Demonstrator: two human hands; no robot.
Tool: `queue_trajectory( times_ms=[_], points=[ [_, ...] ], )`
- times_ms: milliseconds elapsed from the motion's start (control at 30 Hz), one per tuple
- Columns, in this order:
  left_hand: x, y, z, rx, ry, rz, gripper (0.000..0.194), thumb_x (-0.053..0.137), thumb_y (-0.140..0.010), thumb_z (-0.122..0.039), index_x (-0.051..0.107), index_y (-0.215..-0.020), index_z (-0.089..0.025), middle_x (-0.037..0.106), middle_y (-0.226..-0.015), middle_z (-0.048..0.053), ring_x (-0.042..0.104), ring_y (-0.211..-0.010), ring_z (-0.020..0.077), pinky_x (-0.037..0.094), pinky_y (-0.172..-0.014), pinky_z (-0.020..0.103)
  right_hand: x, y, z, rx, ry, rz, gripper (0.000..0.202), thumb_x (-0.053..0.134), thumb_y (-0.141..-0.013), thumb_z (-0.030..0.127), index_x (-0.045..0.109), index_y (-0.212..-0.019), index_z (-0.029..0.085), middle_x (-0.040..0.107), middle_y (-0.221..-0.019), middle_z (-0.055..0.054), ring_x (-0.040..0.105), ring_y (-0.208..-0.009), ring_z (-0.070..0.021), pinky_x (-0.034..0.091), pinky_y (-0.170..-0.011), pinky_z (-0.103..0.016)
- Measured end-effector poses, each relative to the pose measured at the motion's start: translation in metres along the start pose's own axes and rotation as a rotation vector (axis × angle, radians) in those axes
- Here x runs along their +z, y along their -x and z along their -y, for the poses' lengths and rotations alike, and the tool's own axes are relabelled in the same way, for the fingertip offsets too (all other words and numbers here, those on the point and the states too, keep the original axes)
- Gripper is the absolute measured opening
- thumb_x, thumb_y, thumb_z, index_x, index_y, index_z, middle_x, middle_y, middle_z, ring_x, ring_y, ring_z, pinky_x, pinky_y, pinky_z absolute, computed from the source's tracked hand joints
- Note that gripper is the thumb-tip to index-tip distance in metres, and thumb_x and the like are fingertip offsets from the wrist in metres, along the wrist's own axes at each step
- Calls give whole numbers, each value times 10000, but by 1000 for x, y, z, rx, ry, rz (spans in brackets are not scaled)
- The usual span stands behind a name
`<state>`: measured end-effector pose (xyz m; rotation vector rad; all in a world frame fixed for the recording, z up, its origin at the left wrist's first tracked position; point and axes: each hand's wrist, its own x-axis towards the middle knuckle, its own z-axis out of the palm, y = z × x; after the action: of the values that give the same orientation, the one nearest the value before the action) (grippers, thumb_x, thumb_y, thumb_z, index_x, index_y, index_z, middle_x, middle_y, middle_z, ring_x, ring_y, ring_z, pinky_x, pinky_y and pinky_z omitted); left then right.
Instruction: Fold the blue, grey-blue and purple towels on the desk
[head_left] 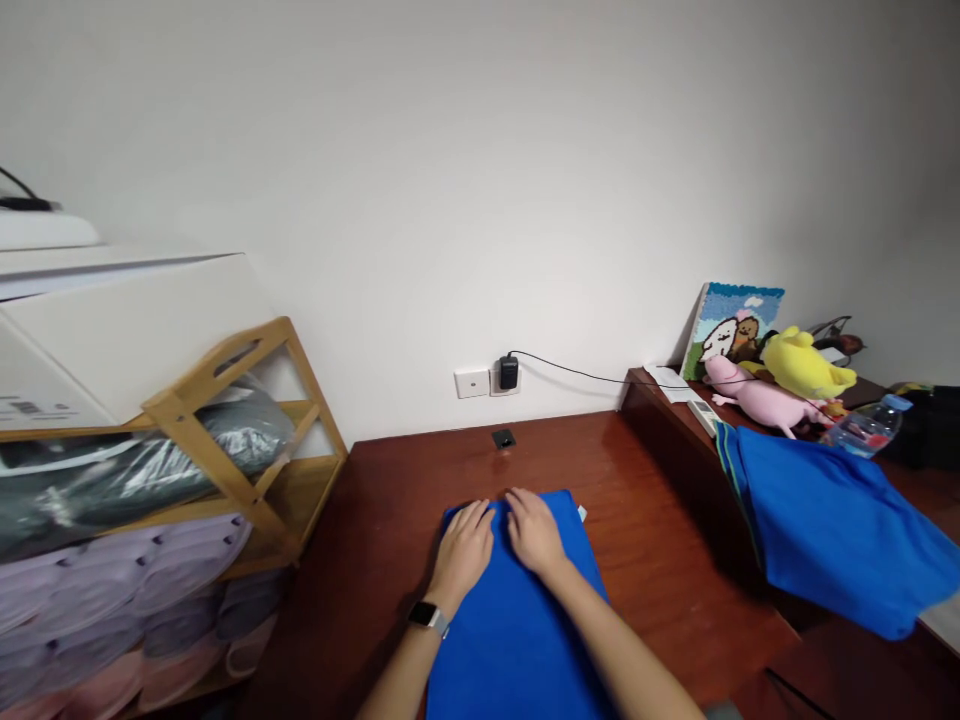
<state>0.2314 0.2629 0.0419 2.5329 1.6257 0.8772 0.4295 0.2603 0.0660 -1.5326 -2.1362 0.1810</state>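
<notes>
A blue cloth lies on the reddish-brown wooden desk, its far edge short of the wall and its near part running out of view at the bottom. A small white tag sticks out at its far right corner. My left hand rests on the far left part of the cloth, palm down, fingers laid forward near the edge. Beside it, a small gap to the right, my right hand also lies palm down, fingertips at the far edge. Both hands look open. My left wrist wears a watch.
Another blue cloth drapes over the raised ledge at right, near a plastic bottle, a pink plush toy and a yellow one. A black charger sits in the wall socket. A wooden rack with slippers stands left.
</notes>
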Motion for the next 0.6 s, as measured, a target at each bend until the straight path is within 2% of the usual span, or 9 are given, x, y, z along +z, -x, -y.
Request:
queue_trajectory(
  times_ms=[67,133,267,400,500,600],
  points=[
    [8,2,-7,11,-65,64,513,362,-1013,-238,681,-1409,-164,651,-1513,140,572,-1439,285,412,-1247,501,15,-2,18,-19,-17,90,549,378,-1063,285,527,-1578,169,535,-1611,-119,462,-1508,-247,302,-1288,-432],
    [12,6,-2,-55,-120,99,533,364,-1038,-312,617,-1486,-171,583,-1580,148,522,-1488,301,387,-1262,524,20,-2,18,21,4,141,571,349,-1084,335,476,-1610,153,465,-1658,-121,383,-1564,-242,251,-1310,-448],
    [10,13,20,-198,-168,140,623,357,-1057,-499,480,-1597,-214,436,-1686,153,394,-1572,331,357,-1271,540,-2,5,-26,199,91,197,639,280,-1102,416,351,-1666,125,323,-1722,-123,247,-1622,-249,155,-1330,-477],
    [11,15,28,-232,-166,146,633,326,-1059,-510,443,-1618,-238,403,-1709,135,354,-1594,317,330,-1280,545,-24,11,-72,352,140,234,686,204,-1105,442,262,-1688,86,220,-1751,-121,187,-1637,-227,120,-1333,-430],
    [12,13,26,-237,-175,146,628,321,-1055,-494,445,-1617,-242,411,-1705,129,342,-1600,315,301,-1287,566,-29,12,-84,358,135,238,687,185,-1103,456,249,-1696,115,214,-1754,-104,188,-1636,-208,112,-1331,-411],
    [5,8,22,-229,-187,171,631,326,-1049,-488,469,-1603,-224,434,-1690,140,369,-1587,322,298,-1286,574,-34,10,-80,357,134,243,684,202,-1101,446,250,-1694,108,217,-1753,-106,181,-1638,-215,113,-1331,-420]
  ],
)
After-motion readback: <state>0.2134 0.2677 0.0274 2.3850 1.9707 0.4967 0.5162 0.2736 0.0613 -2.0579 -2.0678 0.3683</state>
